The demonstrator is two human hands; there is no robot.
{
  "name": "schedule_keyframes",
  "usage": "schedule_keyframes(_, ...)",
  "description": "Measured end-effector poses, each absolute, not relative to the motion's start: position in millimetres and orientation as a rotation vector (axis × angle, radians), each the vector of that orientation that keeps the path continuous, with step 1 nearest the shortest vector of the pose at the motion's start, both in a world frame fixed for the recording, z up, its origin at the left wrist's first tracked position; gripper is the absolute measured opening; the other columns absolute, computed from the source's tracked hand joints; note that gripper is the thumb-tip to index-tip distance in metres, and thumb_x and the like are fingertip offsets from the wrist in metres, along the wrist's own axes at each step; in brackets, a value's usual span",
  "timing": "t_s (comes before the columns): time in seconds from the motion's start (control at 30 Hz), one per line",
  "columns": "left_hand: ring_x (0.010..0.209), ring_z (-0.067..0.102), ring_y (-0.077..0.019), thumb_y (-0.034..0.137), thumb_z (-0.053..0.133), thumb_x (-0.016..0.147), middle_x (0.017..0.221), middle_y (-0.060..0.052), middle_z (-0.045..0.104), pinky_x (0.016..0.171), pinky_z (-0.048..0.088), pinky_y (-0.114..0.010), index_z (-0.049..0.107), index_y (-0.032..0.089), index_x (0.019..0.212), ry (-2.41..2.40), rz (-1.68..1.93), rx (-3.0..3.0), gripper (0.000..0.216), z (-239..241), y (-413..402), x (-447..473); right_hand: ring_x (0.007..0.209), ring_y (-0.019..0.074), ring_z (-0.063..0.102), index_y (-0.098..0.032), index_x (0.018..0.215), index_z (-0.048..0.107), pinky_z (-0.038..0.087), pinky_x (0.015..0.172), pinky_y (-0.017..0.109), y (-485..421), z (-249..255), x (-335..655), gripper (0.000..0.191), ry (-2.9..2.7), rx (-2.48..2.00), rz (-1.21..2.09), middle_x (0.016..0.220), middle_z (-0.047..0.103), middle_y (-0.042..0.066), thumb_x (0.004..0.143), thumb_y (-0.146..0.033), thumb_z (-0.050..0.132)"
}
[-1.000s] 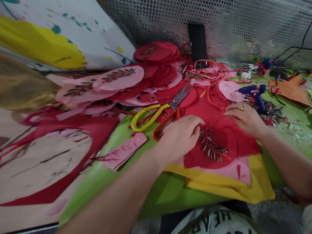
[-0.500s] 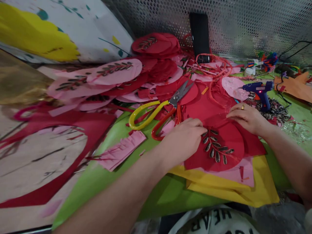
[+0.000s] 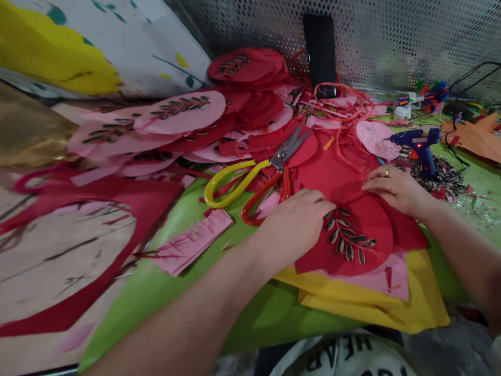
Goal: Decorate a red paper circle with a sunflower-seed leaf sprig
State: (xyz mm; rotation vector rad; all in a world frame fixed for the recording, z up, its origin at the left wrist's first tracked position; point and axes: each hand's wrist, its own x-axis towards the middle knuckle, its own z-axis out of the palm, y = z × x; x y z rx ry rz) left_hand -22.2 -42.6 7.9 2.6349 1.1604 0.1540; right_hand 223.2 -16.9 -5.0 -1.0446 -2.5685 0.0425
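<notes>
A red paper disc (image 3: 376, 230) with a sprig of sunflower seeds (image 3: 346, 237) glued on it lies on pink and yellow sheets (image 3: 395, 303). My left hand (image 3: 293, 224) rests on the disc's left edge, fingers curled and pinched at the top of the seed sprig; what they hold is hidden. My right hand (image 3: 395, 188), with a ring, presses flat on red paper at the disc's upper right edge, fingers stretched out.
Large scissors (image 3: 258, 177) with yellow and red handles lie just left of my hands. A blue glue gun (image 3: 417, 141) stands by a heap of seeds (image 3: 442, 175) on the right. Finished red and pink discs (image 3: 188, 112) pile up behind. A phone (image 3: 319, 52) leans on the perforated wall.
My hands have barely moved; the left fingers shifted slightly at the top of the sprig. The view has tilted a little, sliding everything slightly.
</notes>
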Motion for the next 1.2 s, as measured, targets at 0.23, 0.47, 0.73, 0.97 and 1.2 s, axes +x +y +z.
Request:
schedule_keyframes(0.23, 0.091, 0.056, -0.02, 0.003, 0.042, 0.078, 0.096, -0.006, 0.062, 0.08, 0.048, -0.033, 0.063, 0.018, 0.108, 1.16, 0.128, 2.669, 0.04, 9.8, -45.0, -21.7, 0.081, 0.017, 0.06, -0.018, 0.09, 0.068, 0.049, 0.071, 0.03, -16.2, -5.7, 222.9, 0.027, -2.588, -0.996, 0.023, 0.087, 0.065, 0.008, 0.082, -0.01, 0.044)
schedule_keyframes(0.47, 0.091, 0.056, -0.0202, 0.004, 0.041, 0.081, 0.098, -0.007, 0.06, 0.078, 0.048, -0.032, 0.059, 0.022, 0.117, 1.217, 0.099, 2.673, 0.043, 6.6, -45.3, -18.0, 0.083, 0.0167, 0.06, -0.02, 0.091, 0.068, 0.049, 0.072, 0.03, -15.8, -7.4, 224.1, 0.03, -2.604, -1.035, 0.049, 0.089, 0.066, 0.007, 0.081, -0.008, 0.043)
schedule_keyframes(0.73, 0.088, 0.055, -0.0222, 0.005, 0.041, 0.083, 0.094, -0.007, 0.059, 0.072, 0.048, -0.033, 0.059, 0.022, 0.116, 1.279, 0.011, 2.703, 0.042, 6.4, -43.9, -10.6, 0.085, 0.0175, 0.06, -0.019, 0.093, 0.069, 0.049, 0.074, 0.031, -15.8, -6.8, 224.0, 0.031, -2.64, -1.058, 0.061, 0.091, 0.066, 0.008, 0.081, -0.008, 0.043)
schedule_keyframes(0.97, 0.089, 0.056, -0.0241, 0.006, 0.041, 0.085, 0.094, -0.007, 0.059, 0.068, 0.048, -0.033, 0.059, 0.022, 0.114, 1.302, -0.049, 2.75, 0.038, 7.3, -46.5, -7.2, 0.087, 0.0178, 0.06, -0.02, 0.094, 0.07, 0.049, 0.076, 0.032, -16.7, -5.5, 222.7, 0.034, -2.663, -1.109, 0.093, 0.092, 0.066, 0.008, 0.081, -0.008, 0.041)
schedule_keyframes(1.2, 0.088, 0.056, -0.0243, 0.008, 0.043, 0.085, 0.093, -0.007, 0.058, 0.063, 0.047, -0.032, 0.059, 0.021, 0.113, 1.313, -0.066, 2.782, 0.035, 7.4, -48.2, -5.8, 0.089, 0.0192, 0.06, -0.019, 0.094, 0.07, 0.049, 0.078, 0.033, -16.7, -5.5, 222.3, 0.035, -2.688, -1.126, 0.092, 0.094, 0.066, 0.009, 0.079, -0.006, 0.041)
